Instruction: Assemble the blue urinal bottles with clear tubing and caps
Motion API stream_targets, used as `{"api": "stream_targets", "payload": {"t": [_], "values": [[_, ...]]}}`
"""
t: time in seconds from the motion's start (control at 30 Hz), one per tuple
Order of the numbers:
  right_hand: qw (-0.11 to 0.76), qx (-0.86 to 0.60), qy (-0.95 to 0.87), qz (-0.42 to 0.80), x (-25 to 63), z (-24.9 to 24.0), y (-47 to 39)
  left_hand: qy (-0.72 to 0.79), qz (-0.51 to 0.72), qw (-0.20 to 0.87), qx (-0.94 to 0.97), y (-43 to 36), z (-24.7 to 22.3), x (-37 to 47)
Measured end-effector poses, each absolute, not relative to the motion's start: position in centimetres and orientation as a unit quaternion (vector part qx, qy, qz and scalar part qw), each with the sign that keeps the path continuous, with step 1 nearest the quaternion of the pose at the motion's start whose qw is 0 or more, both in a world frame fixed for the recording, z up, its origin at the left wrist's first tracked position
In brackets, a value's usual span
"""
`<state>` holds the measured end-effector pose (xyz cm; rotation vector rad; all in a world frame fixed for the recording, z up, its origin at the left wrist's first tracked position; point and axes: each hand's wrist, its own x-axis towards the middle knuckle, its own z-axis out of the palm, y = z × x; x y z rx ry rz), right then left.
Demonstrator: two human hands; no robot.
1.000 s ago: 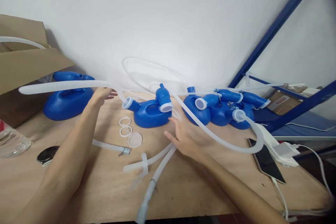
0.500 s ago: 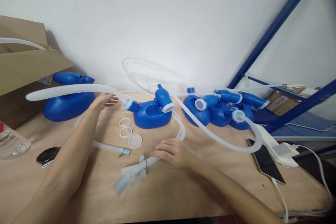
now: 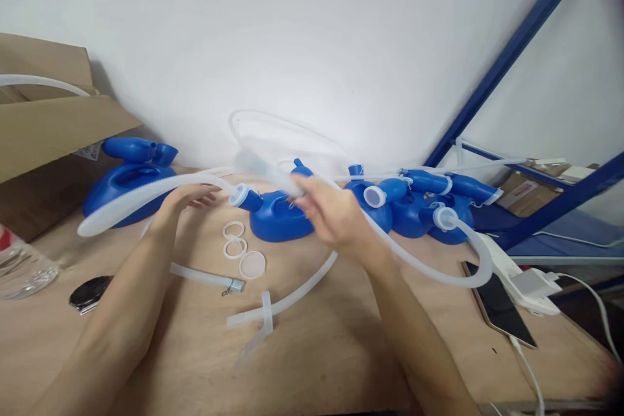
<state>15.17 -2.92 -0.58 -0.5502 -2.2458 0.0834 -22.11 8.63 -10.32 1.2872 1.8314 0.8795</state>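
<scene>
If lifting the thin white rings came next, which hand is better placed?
Probably the left hand: it is nearer the white rings and seems to hold nothing. The right hand is farther off, with a motion-blurred tube in its grip.

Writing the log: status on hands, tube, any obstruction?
Right hand holding blurred tube end. Left hand open, left of middle blue bottle. Right hand partly hiding bottle.

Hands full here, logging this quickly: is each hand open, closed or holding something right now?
Left hand: open, with nothing visible in its grasp.
Right hand: closed on a pale tube, blurred.
</scene>
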Motion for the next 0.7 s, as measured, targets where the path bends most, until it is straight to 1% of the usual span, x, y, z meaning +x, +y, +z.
{"api": "stream_targets", "payload": {"t": [0.13, 0.23, 0.33, 0.43, 0.47, 0.5, 0.53, 0.6, 0.7], "values": [[0.497, -0.306, -0.797, 0.155, 16.7, 0.5, 0.6, 0.757, 0.201, 0.382, 0.491, 8.1, -8.7, -22.3], [0.545, -0.322, -0.745, 0.211, 17.8, -0.4, 3.4, 0.759, 0.162, 0.392, 0.494, 7.4, -7.2, -20.5], [0.523, -0.337, -0.751, 0.222, 18.5, -1.6, 5.3, 0.745, 0.112, 0.398, 0.523, 5.9, -5.5, -17.2], [0.496, -0.357, -0.755, 0.239, 18.9, -2.5, 6.4, 0.656, -0.063, 0.407, 0.633, 3.3, -3.1, -13.6], [0.488, -0.366, -0.754, 0.242, 18.9, -2.7, 6.7, 0.626, -0.09, 0.402, 0.662, 2.3, -2.2, -12.6], [0.478, -0.38, -0.755, 0.238, 18.9, -3.0, 7.0, 0.608, -0.105, 0.398, 0.679, 1.4, -1.3, -11.7], [0.467, -0.398, -0.757, 0.226, 18.8, -3.2, 7.2, 0.598, -0.095, 0.394, 0.692, 0.6, -0.6, -11.1], [0.454, -0.445, -0.75, 0.184, 18.6, -3.6, 7.7, 0.601, -0.057, 0.395, 0.692, -0.7, 0.7, -10.3], [0.459, -0.494, -0.727, 0.124, 18.6, -4.0, 8.2, 0.602, -0.014, 0.427, 0.675, -1.0, 1.3, -10.3]]}}
